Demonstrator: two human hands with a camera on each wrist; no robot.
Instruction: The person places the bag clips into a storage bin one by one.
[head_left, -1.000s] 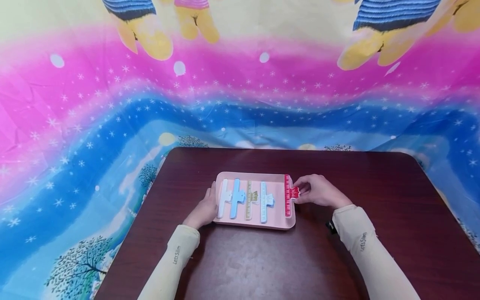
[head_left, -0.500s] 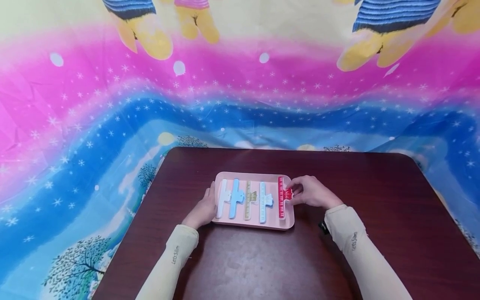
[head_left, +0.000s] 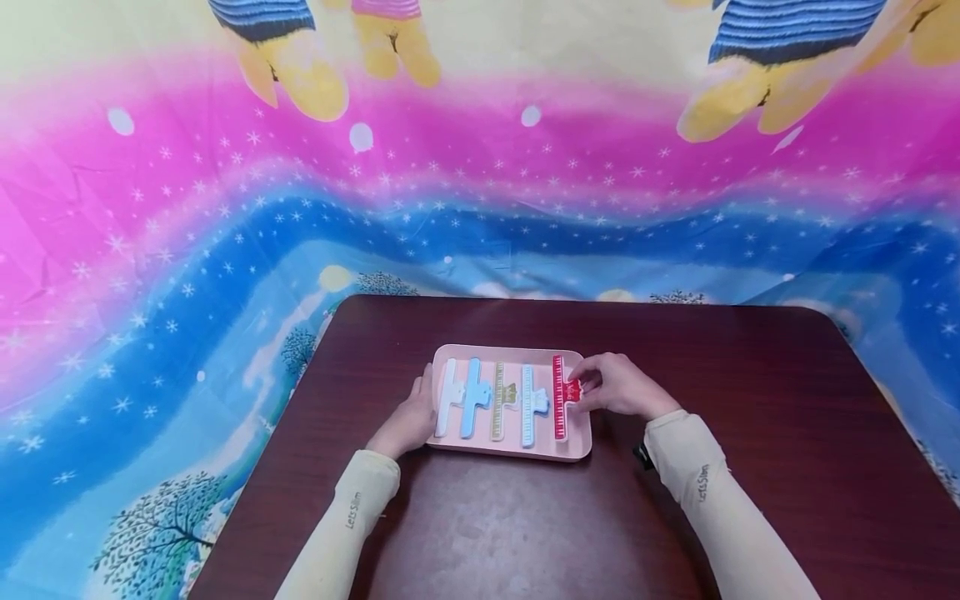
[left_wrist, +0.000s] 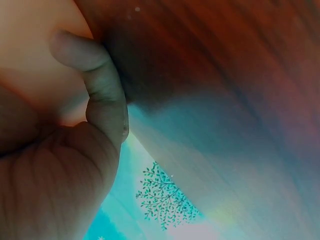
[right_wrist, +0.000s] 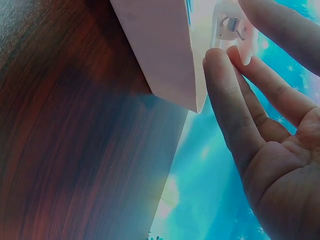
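My right hand (head_left: pixel 622 385) pinches the handle of a red long-bar clip (head_left: pixel 559 398) with a piano-key print, over the right end of a pink tray (head_left: pixel 510 451). The right wrist view shows the clip's spring (right_wrist: pixel 233 24) between fingers and thumb; whether the bar touches the tray floor, I cannot tell. My left hand (head_left: pixel 408 421) holds the tray's left side, its bent thumb (left_wrist: pixel 80 52) against the tray wall. In a row inside lie a white clip (head_left: pixel 446 400), a blue clip (head_left: pixel 470 398), an olive-gold clip (head_left: pixel 498 402) and a light-blue clip (head_left: pixel 528 407).
The tray stands on a dark brown wooden table (head_left: pixel 735 375) with rounded far corners. Behind and beside the table hangs a colourful printed cloth (head_left: pixel 525 183). A small black item (head_left: pixel 642 456) shows at my right wrist.
My right hand has moved left with the red clip, bringing it from the tray's right rim to beside the light-blue clip. The left hand and tray stay in place.
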